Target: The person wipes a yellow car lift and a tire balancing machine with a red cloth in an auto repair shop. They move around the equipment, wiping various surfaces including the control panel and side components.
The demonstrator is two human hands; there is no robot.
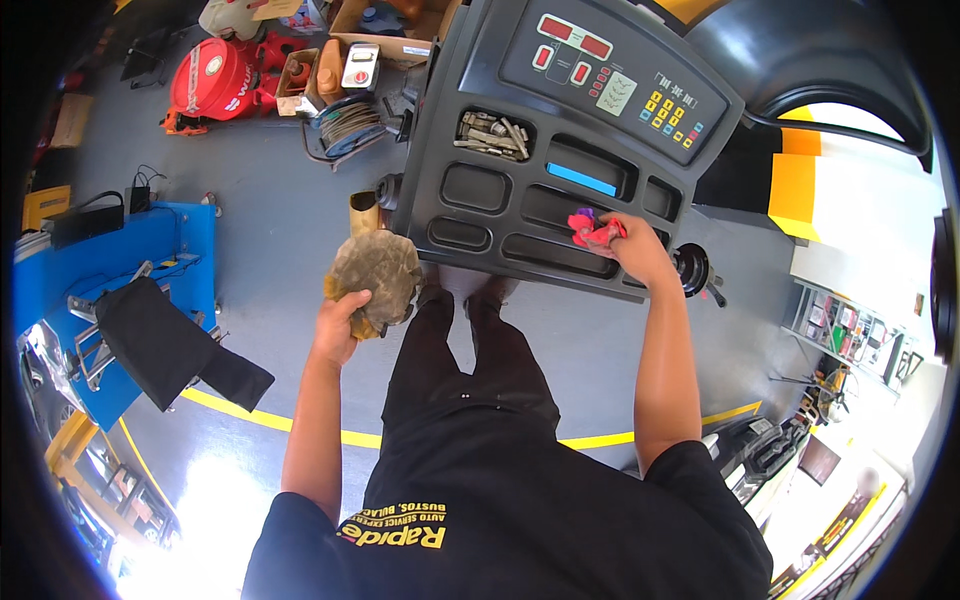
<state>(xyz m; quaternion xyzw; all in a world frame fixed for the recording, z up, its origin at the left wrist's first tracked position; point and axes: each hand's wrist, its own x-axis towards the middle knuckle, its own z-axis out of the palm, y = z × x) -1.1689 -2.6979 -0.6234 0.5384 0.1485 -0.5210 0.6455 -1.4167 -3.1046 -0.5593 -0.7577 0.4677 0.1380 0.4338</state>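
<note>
My left hand [341,325] is closed around the edge of a roundish, stained grey-brown pad [375,272], with the thumb on top. Yellowish material shows along the pad's edge; whether it is a folded rag or a stiff pad I cannot tell. Over the compartment tray of a dark grey wheel balancer [525,172], my right hand [640,250] grips a crumpled pink-red piece [594,233] with a purple spot, perhaps cloth or wrapper. Metal wheel weights [492,135] fill one compartment. A blue strip [581,180] lies in another.
The balancer's shaft [692,270] sticks out at its right side. Beyond its left side are a hose reel [347,128], a red round container [215,78] and bottles in boxes. A blue machine [175,250] with a black cover [165,345] stands at left.
</note>
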